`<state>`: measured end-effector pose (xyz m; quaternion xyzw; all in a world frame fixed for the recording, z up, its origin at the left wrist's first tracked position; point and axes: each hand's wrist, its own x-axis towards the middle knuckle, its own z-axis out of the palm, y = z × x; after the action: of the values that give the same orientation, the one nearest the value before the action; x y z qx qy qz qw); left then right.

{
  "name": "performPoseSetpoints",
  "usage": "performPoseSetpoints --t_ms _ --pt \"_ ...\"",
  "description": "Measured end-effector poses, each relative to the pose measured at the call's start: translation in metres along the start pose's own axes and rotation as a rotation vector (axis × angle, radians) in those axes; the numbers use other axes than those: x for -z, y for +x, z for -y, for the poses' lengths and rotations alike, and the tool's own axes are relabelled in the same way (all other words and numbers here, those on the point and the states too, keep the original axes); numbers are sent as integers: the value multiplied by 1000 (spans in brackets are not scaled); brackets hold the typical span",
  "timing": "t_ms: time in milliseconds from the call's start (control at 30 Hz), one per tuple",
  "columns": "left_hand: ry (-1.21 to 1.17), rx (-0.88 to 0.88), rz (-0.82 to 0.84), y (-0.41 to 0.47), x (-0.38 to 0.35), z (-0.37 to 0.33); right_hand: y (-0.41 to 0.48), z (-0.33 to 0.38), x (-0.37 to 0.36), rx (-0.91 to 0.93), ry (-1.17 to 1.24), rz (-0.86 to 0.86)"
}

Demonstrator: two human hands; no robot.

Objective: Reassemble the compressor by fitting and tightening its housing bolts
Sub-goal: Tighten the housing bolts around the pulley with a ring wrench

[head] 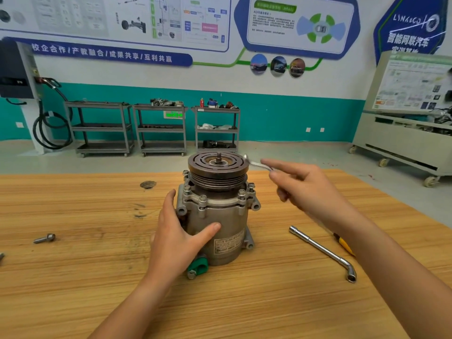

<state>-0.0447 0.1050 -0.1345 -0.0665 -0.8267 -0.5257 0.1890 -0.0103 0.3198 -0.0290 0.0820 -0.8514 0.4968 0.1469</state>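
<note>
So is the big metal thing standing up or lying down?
Standing up: the compressor rests on the table with its pulley on top.

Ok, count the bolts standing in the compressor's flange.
5 bolts: rear left, left, front left, front right, right. The pulley may hide others behind.
</note>
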Motion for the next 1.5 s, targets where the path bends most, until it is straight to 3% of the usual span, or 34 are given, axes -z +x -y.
performPoseSetpoints --t_ms 33,100,367,700,1133,1267,1500 --pt "6 0 1 0 0 0 -2 -3 1 106 -263 -43" --pt "16 -2 -4 0 0 0 -5 -1 4 169 -483 -65" --pt "39 -8 6 -1 1 0 -4 5 6 101 -773 53" --pt "64 -25 6 0 3 2 4 20 4 161 -989 76" --pt "92 -42 2 -3 3 0 29 22 12 431 -1486 280" --pt "100 -54 -5 -3 2 1 31 15 14 328 -1565 273" --pt "121 -52 -10 -3 2 2 -2 20 -10 119 -1490 191"
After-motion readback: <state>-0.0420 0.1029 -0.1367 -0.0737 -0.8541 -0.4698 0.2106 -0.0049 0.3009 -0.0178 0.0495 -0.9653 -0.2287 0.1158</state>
